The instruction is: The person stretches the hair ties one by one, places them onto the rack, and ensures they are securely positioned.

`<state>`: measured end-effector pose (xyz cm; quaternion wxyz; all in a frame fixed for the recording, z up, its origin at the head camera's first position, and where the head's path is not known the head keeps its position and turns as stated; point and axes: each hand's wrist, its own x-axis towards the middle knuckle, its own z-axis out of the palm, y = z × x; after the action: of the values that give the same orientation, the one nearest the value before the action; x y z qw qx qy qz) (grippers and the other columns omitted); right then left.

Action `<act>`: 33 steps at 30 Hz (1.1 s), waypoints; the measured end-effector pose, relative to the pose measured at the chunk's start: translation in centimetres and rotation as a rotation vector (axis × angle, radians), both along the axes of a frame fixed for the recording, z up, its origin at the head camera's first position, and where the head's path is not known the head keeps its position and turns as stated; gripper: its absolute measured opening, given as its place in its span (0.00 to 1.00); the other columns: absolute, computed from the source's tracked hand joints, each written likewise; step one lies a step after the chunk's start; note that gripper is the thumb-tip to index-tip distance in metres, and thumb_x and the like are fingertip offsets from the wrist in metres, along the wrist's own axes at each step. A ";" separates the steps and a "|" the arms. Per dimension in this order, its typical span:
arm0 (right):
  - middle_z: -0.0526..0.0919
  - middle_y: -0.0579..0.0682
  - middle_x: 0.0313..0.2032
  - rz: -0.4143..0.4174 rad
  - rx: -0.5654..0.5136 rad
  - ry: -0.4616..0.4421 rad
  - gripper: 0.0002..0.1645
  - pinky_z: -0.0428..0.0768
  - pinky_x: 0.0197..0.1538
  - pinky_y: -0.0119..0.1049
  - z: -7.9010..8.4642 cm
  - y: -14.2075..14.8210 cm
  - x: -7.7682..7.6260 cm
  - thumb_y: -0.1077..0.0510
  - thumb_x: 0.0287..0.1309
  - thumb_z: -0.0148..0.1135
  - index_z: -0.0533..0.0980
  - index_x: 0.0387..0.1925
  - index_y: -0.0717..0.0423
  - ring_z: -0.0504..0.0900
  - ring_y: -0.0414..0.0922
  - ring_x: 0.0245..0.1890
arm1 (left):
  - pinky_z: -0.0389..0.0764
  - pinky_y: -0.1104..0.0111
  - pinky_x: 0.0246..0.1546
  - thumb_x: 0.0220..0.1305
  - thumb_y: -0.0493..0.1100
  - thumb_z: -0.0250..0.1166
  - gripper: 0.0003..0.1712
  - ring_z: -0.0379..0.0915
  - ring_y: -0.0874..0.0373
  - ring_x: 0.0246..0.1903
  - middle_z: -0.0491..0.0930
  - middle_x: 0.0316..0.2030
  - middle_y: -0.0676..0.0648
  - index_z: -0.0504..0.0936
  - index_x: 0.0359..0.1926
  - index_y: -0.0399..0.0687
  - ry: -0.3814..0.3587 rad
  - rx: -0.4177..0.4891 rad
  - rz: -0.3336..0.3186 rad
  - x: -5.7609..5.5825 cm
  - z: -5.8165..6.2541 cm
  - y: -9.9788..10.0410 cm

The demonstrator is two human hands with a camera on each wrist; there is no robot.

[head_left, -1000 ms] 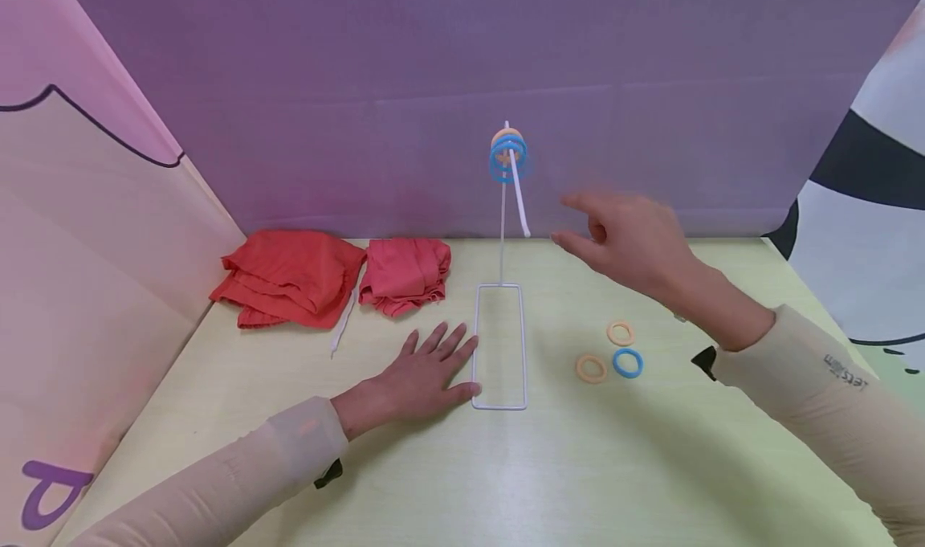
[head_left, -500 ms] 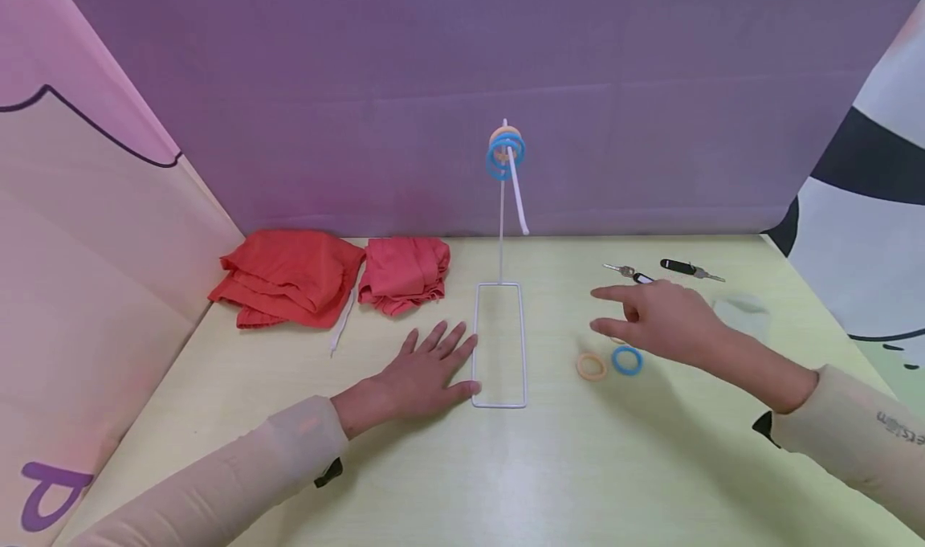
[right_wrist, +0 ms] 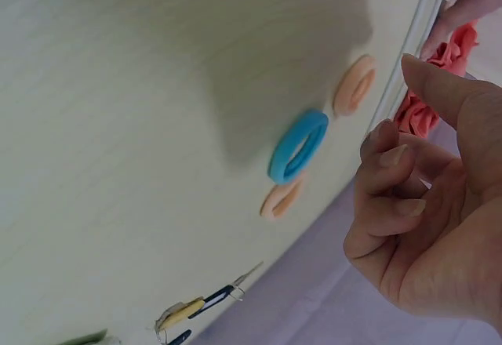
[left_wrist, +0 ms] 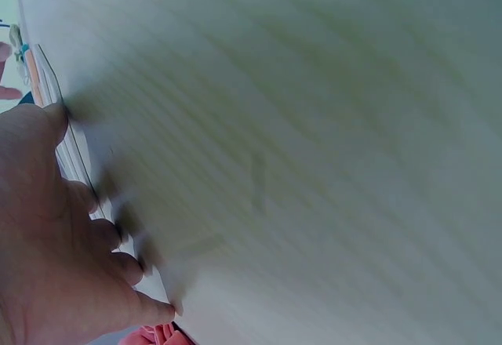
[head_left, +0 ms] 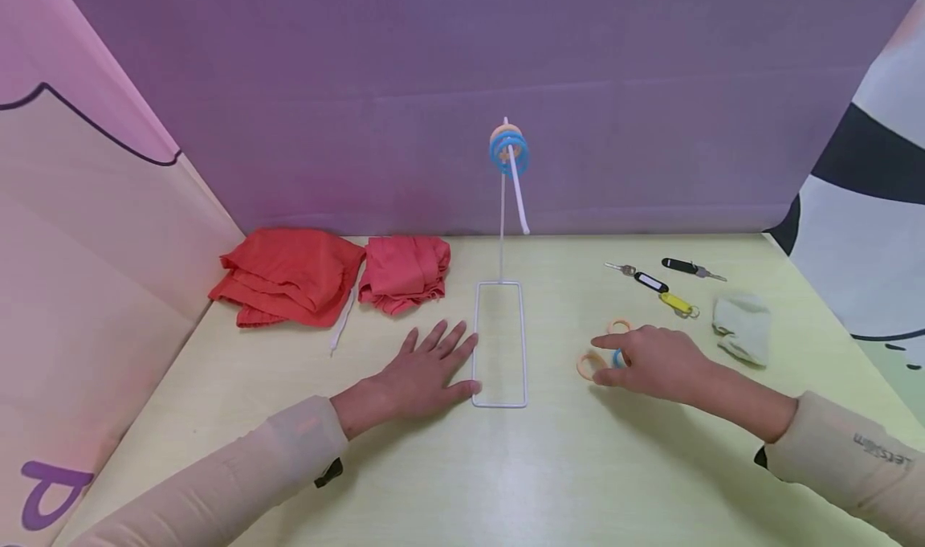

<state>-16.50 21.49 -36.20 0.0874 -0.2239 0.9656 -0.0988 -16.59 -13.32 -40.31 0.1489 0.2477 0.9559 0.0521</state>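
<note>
My left hand (head_left: 419, 382) lies flat with spread fingers; its fingertips and thumb touch the left side of the white wire stand's base (head_left: 524, 346). On the stand's upper arm (head_left: 519, 197) hang blue rings (head_left: 525, 162) and an orange ring (head_left: 497, 134). My right hand (head_left: 661, 362) hovers over the table rings, thumb and index finger apart, other fingers curled in, nothing held. Below its fingertips is the nearer orange ring (head_left: 581, 368). A blue ring (right_wrist: 284, 157) lies beside it, partly hidden by the hand in the head view, with another orange ring (head_left: 618, 324) behind.
Red folded cloth (head_left: 289, 278) and a smaller red bundle (head_left: 406, 274) with a white cord (head_left: 343, 322) lie at left. Keys with black tags (head_left: 679, 266), a yellow tag (head_left: 676, 303) and a pale cloth (head_left: 743, 328) are at right. A purple wall (head_left: 650, 129) stands behind.
My right hand has come down from beside the stand's arm to the rings on the table, uncovering the keys and pale cloth. The hung rings sway slightly. My left hand stays put.
</note>
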 end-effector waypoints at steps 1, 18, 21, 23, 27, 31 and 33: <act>0.71 0.39 0.13 -0.002 0.014 0.000 0.33 0.64 0.19 0.35 -0.1 -0.1 0.0 0.38 0.57 0.67 0.79 0.61 0.47 0.68 0.37 0.18 | 0.38 0.38 0.75 0.71 0.71 0.48 0.46 0.30 0.45 0.81 0.39 0.81 0.51 0.44 0.81 0.61 0.001 0.001 0.000 0.0 0.0 0.0; 0.69 0.41 0.12 -0.014 0.068 0.013 0.27 0.61 0.18 0.35 -1.8 -0.5 -0.3 0.38 0.55 0.70 0.81 0.55 0.41 0.65 0.40 0.16 | 0.38 0.37 0.75 0.71 0.71 0.47 0.47 0.30 0.45 0.81 0.39 0.81 0.50 0.44 0.81 0.60 0.001 0.004 -0.005 0.0 -0.2 -0.1; 0.70 0.40 0.13 -0.009 0.066 0.012 0.26 0.61 0.18 0.35 -1.9 -0.6 -0.3 0.39 0.56 0.69 0.81 0.55 0.41 0.65 0.39 0.16 | 0.38 0.37 0.75 0.71 0.72 0.47 0.47 0.30 0.45 0.81 0.39 0.81 0.51 0.44 0.81 0.60 0.006 -0.001 -0.007 0.0 -0.2 -0.1; 0.71 0.40 0.14 -0.002 0.062 0.014 0.26 0.61 0.18 0.35 -2.0 -0.6 -0.3 0.40 0.58 0.68 0.81 0.56 0.42 0.65 0.39 0.16 | 0.39 0.37 0.75 0.71 0.71 0.47 0.46 0.30 0.45 0.81 0.39 0.81 0.51 0.44 0.81 0.61 0.008 -0.004 -0.007 0.0 -0.2 -0.1; 0.72 0.39 0.14 0.016 0.049 0.044 0.22 0.60 0.17 0.35 -2.1 -0.8 -0.3 0.43 0.60 0.67 0.82 0.54 0.43 0.65 0.38 0.15 | 0.38 0.37 0.75 0.71 0.72 0.47 0.47 0.30 0.46 0.81 0.39 0.81 0.51 0.44 0.81 0.61 0.007 -0.005 -0.004 0.0 -0.2 -0.1; 0.72 0.39 0.15 0.029 0.035 0.100 0.18 0.62 0.17 0.35 -2.3 -0.9 -0.3 0.45 0.60 0.67 0.83 0.50 0.44 0.65 0.38 0.15 | 0.38 0.37 0.75 0.71 0.72 0.47 0.47 0.30 0.46 0.81 0.39 0.81 0.51 0.43 0.81 0.61 0.000 0.000 -0.003 0.0 -0.1 0.0; 0.72 0.39 0.15 0.033 0.028 0.129 0.16 0.62 0.16 0.35 -2.5 -1.0 -0.3 0.46 0.60 0.67 0.83 0.48 0.44 0.65 0.38 0.14 | 0.38 0.37 0.75 0.71 0.71 0.47 0.47 0.30 0.45 0.81 0.39 0.81 0.50 0.44 0.81 0.60 -0.003 0.004 -0.003 0.0 -0.1 0.0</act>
<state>-16.76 20.50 -38.71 0.0297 -0.2442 0.9668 -0.0690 -16.63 -13.35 -40.37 0.1497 0.2496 0.9552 0.0542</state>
